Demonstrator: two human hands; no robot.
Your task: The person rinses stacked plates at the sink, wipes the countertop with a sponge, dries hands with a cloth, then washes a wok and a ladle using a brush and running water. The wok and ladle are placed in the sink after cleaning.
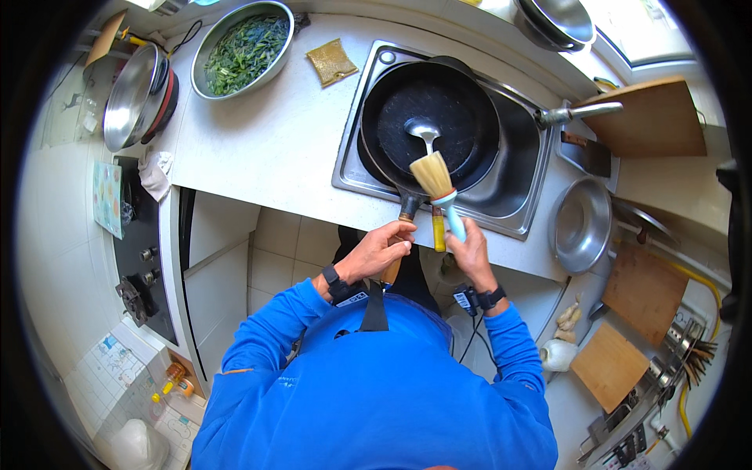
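Note:
A black wok (435, 111) rests over the left part of the stainless steel sink (520, 170), its handle (391, 272) pointing towards me. Around that wooden handle my left hand (379, 249) is loosely closed. My right hand (471, 252) grips a brush (450, 205) with pale bristles and a light blue handle. The bristles point up and left, over the wok's near rim. A metal ladle (423, 127) lies in the wok; its yellow handle (438, 232) sticks out over the near rim between my hands. The brush hides part of the ladle's shaft.
On the counter stand a metal bowl of leafy greens (249, 56) and a gold packet (332, 61). A faucet (581, 114), a cleaver (587, 154) and a steel basin (581, 226) are to the right. Left is a gas stove (141, 258).

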